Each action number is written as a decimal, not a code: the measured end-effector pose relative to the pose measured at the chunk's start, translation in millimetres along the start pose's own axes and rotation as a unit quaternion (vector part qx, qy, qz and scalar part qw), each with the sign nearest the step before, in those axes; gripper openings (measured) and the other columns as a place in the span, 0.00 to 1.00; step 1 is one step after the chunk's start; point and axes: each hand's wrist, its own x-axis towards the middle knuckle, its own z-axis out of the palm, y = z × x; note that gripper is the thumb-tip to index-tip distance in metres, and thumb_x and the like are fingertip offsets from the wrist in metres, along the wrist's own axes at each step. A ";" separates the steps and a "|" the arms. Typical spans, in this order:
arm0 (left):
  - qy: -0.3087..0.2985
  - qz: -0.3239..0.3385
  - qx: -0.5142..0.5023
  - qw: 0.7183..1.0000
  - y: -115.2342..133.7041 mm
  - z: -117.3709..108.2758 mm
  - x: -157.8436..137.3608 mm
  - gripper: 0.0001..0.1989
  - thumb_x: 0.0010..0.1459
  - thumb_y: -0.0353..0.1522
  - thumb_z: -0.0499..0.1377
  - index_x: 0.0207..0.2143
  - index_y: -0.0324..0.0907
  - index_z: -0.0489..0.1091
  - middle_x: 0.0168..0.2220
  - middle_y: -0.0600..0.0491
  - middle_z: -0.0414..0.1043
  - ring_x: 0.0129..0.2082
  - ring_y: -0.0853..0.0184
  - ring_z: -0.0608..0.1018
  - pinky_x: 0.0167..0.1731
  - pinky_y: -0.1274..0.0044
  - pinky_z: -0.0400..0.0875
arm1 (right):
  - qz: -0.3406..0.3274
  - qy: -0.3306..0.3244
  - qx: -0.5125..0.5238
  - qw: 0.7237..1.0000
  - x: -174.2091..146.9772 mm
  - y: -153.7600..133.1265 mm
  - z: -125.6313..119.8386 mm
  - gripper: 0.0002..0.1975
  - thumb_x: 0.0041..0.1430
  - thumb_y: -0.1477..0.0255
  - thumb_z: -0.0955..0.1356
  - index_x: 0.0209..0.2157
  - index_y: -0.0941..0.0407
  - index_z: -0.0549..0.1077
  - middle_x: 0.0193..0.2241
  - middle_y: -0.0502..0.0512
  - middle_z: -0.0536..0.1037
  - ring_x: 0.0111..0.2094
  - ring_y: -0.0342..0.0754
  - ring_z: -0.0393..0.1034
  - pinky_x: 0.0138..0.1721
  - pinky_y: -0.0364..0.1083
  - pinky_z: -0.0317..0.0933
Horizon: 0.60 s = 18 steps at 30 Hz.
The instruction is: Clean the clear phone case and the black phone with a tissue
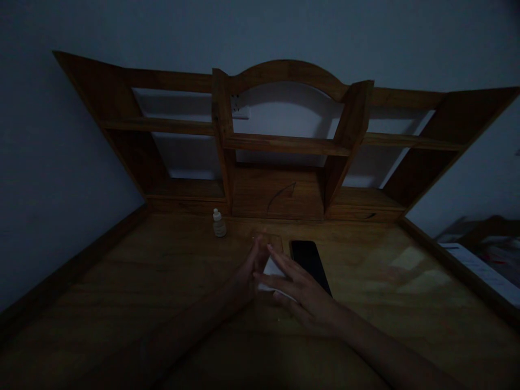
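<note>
In dim light, both hands meet over the middle of the desk. My left hand (247, 275) is closed along the left edge of a clear rectangular thing (274, 239) that looks like a transparent phone case. A folded white wipe or piece of cloth (271, 266) lies against it, partly covered. From the right, the fingers of my right hand (304, 295) press and grip this white piece, with the index and middle fingers bent over it. Just right of the case, a dark smartphone (309, 262) lies flat, screen up, its lower end beside my right hand.
A small dropper bottle (219, 225) with a white cap stands upright to the left. Behind, a wooden shelf unit (284, 145) with several compartments rises along the back of the wooden desk (162, 260). Papers (483, 268) lie beyond the desk's right edge.
</note>
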 end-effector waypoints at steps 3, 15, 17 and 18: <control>0.023 -0.031 0.011 0.999 0.8 -3.3 2.0 0.30 0.62 0.50 0.52 0.65 0.54 0.56 0.62 0.54 0.63 0.59 0.61 0.69 0.54 0.72 0.67 | -0.027 -0.028 -0.031 0.999 0.4 -0.5 2.4 0.27 0.69 0.70 0.63 0.66 0.43 0.53 0.71 0.48 0.35 0.70 0.55 0.33 0.68 0.62 0.40; -0.019 -0.109 -0.050 0.993 4.2 -6.0 3.8 0.38 0.60 0.56 0.48 0.61 0.37 0.61 0.52 0.40 0.73 0.51 0.55 0.76 0.51 0.66 0.69 | 0.009 -0.019 0.000 1.000 -4.2 6.3 9.3 0.40 0.64 0.75 0.63 0.70 0.54 0.35 0.70 0.58 0.42 0.70 0.51 0.37 0.68 0.57 0.45; -0.029 -0.113 -0.052 0.992 1.8 -7.6 5.6 0.42 0.57 0.60 0.45 0.62 0.38 0.61 0.52 0.41 0.73 0.52 0.55 0.75 0.52 0.66 0.69 | 0.026 -0.003 0.017 1.000 -5.6 7.0 10.8 0.41 0.63 0.77 0.63 0.70 0.56 0.35 0.70 0.60 0.43 0.70 0.51 0.38 0.67 0.57 0.46; -0.034 -0.107 -0.053 0.992 1.3 -7.9 5.8 0.44 0.57 0.60 0.44 0.62 0.38 0.61 0.52 0.41 0.73 0.52 0.55 0.75 0.53 0.66 0.68 | 0.025 0.010 0.024 0.999 -6.2 7.4 11.7 0.40 0.62 0.79 0.63 0.69 0.56 0.38 0.70 0.61 0.45 0.70 0.51 0.39 0.67 0.58 0.47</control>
